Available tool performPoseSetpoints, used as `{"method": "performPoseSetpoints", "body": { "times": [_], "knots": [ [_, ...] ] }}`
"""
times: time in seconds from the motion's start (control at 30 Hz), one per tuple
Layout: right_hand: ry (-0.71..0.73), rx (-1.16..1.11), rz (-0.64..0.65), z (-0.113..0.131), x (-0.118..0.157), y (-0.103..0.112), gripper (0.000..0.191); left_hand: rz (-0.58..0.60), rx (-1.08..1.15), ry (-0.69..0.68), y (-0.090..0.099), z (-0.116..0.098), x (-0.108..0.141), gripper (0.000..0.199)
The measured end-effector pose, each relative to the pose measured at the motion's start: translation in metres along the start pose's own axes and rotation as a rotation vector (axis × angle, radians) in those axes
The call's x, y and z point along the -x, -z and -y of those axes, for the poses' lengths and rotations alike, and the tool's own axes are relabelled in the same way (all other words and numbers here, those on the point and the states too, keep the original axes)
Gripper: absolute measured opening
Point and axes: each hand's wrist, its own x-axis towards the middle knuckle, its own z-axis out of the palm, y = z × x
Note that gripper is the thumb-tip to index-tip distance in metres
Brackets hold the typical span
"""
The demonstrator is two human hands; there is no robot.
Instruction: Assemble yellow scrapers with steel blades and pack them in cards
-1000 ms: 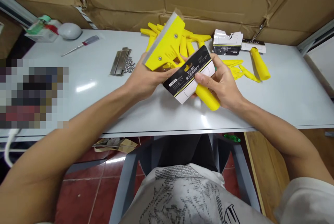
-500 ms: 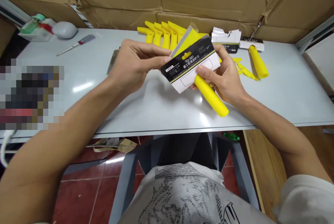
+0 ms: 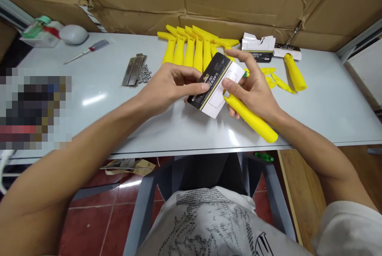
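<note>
My left hand (image 3: 179, 88) pinches the black end of a black-and-white printed header card (image 3: 219, 96) between thumb and fingers. My right hand (image 3: 253, 88) is closed around a yellow scraper handle (image 3: 252, 118), which slants down to the right; its thumb presses on the white end of the card. Whatever lies behind the card is hidden. A bit of something green (image 3: 245, 74) shows by the right fingers. Just beyond the hands, several yellow scraper handles (image 3: 188, 51) lie in a row.
Metal blades (image 3: 133, 71) and a heap of small screws (image 3: 145, 74) lie left of the hands. Farther left are a screwdriver (image 3: 86, 51), a white mouse (image 3: 73, 34) and a green-and-white box (image 3: 41, 33). Printed cards (image 3: 258, 45) and loose yellow pieces (image 3: 283, 83) lie right.
The card has turned steeper and now covers the yellow head and blade that stuck out behind it. My left hand has shifted right onto the card; the handle has moved down and right.
</note>
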Motion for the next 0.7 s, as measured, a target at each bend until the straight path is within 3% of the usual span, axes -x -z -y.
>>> {"method": "performPoseSetpoints", "body": {
  "times": [0.1,0.17,0.27,0.47,0.57,0.67,0.7],
  "knots": [
    [0.029,0.028,0.008,0.003,0.0,0.005,0.126,-0.126,0.066,-0.056,0.003,0.003,-0.005,0.027],
    [0.082,0.104,0.013,0.004,0.0,0.009,0.112,-0.165,0.1,-0.072,0.005,0.005,-0.007,0.033],
    [0.161,0.313,0.044,0.002,-0.001,0.013,0.063,-0.174,0.127,-0.081,0.006,0.006,-0.008,0.038],
    [0.5,0.824,-0.008,-0.009,-0.013,0.022,0.062,-0.193,0.23,-0.058,0.0,0.007,-0.009,0.035],
    [0.457,0.824,-0.204,0.0,-0.025,0.067,0.06,-0.208,0.253,-0.041,0.004,0.008,-0.013,0.035],
    [0.357,0.754,-0.706,0.015,-0.037,0.149,0.054,-0.232,0.233,-0.043,0.009,0.011,-0.017,0.033],
    [0.334,0.731,-0.79,0.018,-0.04,0.177,0.053,-0.237,0.225,-0.041,0.01,0.012,-0.018,0.033]
  ]
}}
